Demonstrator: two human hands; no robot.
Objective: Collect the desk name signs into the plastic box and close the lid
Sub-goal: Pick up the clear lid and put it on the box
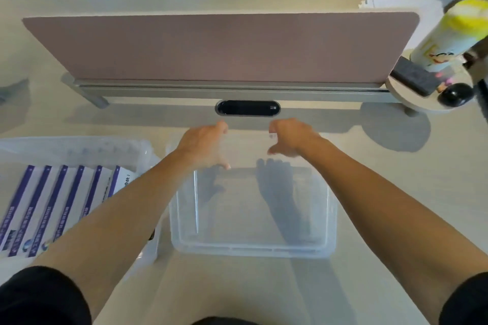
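A clear plastic box (pixel 253 248) stands on the desk right in front of me, with nothing inside that I can see. Its see-through lid (pixel 248 148) is tilted up over the box's far side. My left hand (pixel 203 145) grips the lid's upper edge on the left, and my right hand (pixel 290 137) grips it on the right, fingers curled over the edge. Several white desk name signs (pixel 58 203) with purple stripes lie side by side to the left of the box, inside a clear plastic wrapping (pixel 79 148).
A pink divider panel (pixel 219 47) on a grey rail crosses the desk behind the box, with a black oval cable port (pixel 248 107) below it. At the right, a round shelf (pixel 401 90) holds a yellow-topped bottle (pixel 454 34), a black block and a black ball.
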